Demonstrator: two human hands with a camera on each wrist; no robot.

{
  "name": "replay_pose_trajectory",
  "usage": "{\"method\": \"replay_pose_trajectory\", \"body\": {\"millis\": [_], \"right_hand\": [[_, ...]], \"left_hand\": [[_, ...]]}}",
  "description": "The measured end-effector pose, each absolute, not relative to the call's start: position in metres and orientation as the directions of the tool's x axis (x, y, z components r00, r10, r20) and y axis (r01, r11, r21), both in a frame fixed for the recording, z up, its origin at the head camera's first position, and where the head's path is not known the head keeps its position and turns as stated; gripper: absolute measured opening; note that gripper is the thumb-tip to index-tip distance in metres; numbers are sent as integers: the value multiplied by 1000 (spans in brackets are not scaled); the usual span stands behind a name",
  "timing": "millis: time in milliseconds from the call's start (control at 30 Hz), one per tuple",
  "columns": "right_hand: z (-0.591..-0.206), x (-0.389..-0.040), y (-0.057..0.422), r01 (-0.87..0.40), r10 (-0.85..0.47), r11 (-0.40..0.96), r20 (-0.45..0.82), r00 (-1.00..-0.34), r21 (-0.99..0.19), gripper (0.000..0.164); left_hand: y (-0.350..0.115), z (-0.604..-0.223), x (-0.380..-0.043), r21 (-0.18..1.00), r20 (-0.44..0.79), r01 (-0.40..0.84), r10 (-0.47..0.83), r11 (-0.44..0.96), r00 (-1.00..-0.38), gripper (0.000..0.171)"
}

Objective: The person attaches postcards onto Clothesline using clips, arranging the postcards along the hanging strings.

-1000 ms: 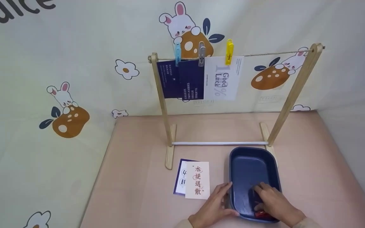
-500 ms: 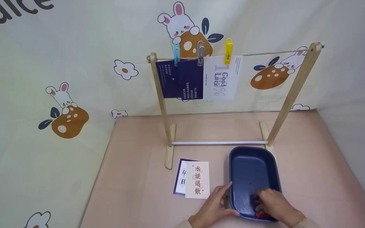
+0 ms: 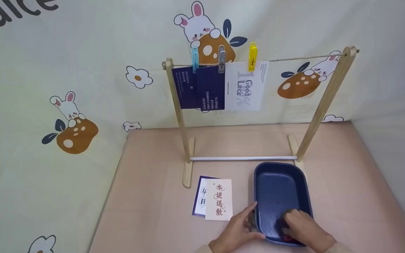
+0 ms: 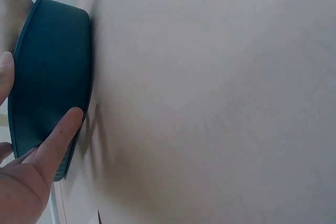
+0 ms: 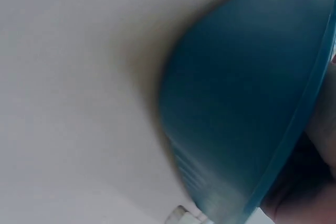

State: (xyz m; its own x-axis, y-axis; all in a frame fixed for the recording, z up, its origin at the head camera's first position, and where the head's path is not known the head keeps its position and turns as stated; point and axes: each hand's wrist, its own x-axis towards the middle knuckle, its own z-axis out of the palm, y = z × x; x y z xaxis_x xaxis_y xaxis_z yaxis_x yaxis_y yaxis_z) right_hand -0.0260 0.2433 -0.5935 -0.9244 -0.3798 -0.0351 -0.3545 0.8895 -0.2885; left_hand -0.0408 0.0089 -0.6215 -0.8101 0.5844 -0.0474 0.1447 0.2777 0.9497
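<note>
A dark blue plastic tray stands on the table in front of the rack. Straight fingers of my left hand touch its left side and near-left corner; the left wrist view shows one finger along the outer wall. Inside the near end, my right hand has its fingers curled down over small red and dark pieces. These are mostly covered, so their kind and whether the fingers pinch one cannot be made out. The right wrist view is mostly filled by the tray's outside.
Behind stands a wooden rack with a cord. Blue, grey and yellow clothespins hold two dark cards and a white card. Two overlapping cards lie left of the tray.
My right hand has shifted slightly inside the tray and its fingers have curled in further; less of the red shows. My left hand stays at the tray's side.
</note>
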Motion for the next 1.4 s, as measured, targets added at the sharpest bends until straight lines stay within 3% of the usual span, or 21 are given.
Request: {"method": "replay_pose_trajectory", "body": {"millis": [233, 700, 1133, 1400], "right_hand": [[-593, -27, 244, -385, -406, 869, -5, -914, -311, 28], [-594, -24, 243, -332, -373, 885, -68, -925, -328, 24], [-593, -27, 240, -392, -398, 880, 33, -917, -268, 21], [-586, -31, 233, -362, -356, 913, 67, -932, -189, 22]], "left_hand": [[9, -620, -41, 954, -118, 67, 569, 294, -814, 91], [8, -619, -37, 945, -181, -1, 522, 326, -833, 90], [-6, -623, -39, 970, -94, 36, 510, 239, -855, 83], [-15, -624, -43, 937, -121, 44, 444, 345, -888, 71]]}}
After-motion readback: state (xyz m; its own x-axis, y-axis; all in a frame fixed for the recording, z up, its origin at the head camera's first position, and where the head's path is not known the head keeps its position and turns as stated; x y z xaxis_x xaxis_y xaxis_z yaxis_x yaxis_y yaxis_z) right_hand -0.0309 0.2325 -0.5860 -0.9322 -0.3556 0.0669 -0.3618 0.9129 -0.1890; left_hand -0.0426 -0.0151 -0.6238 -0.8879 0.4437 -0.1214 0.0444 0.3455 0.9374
